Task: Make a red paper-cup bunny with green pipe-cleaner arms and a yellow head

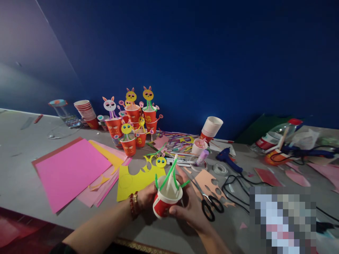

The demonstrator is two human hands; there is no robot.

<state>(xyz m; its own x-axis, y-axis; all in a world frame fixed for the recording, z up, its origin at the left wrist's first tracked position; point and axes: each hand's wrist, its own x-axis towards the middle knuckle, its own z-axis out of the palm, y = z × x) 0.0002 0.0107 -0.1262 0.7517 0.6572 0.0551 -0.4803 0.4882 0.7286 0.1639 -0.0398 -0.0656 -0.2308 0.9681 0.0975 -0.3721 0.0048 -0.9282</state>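
Observation:
Between my two hands is a red and white paper cup, tilted a little toward me. Green pipe cleaners stick out of its top and sides, along with a white stick. My left hand, with beaded bracelets at the wrist, grips the cup's left side. My right hand wraps the right side, thumb at the front. Just beyond the cup lies a yellow paper face with ears, near a cut yellow sheet. Black-handled scissors rest right of my right hand.
Finished cup figures stand at the back, with stacked cups to their left. Pink paper sheets cover the left. A blue glue gun, its cable, a tape roll and a plastic bottle are on the right.

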